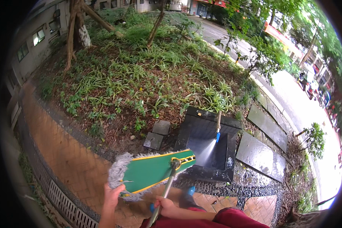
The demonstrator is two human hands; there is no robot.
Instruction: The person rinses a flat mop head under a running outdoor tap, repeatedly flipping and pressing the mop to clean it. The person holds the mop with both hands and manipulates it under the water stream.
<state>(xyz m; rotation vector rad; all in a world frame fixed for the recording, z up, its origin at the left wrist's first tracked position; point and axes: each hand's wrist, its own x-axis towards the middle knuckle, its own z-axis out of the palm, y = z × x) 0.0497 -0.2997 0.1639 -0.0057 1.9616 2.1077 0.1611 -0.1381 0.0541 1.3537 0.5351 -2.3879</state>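
A flat green mop head (152,171) with a grey fringe and yellow trim is held up in front of me, tilted, near a black stone basin (212,152). My left hand (113,193) grips the fringe end of the mop head. My right hand (164,205) is closed around the metal mop handle (165,192) lower down. A tap (217,127) above the basin sprays water toward the far end of the mop head.
Orange brick paving (72,159) runs along the left with a metal drain grate (57,193). A planted bed with leaves and trees lies behind the basin. Dark stone slabs (260,152) sit to the right, a road beyond them. My foot in a blue shoe (188,192) stands on pebbles.
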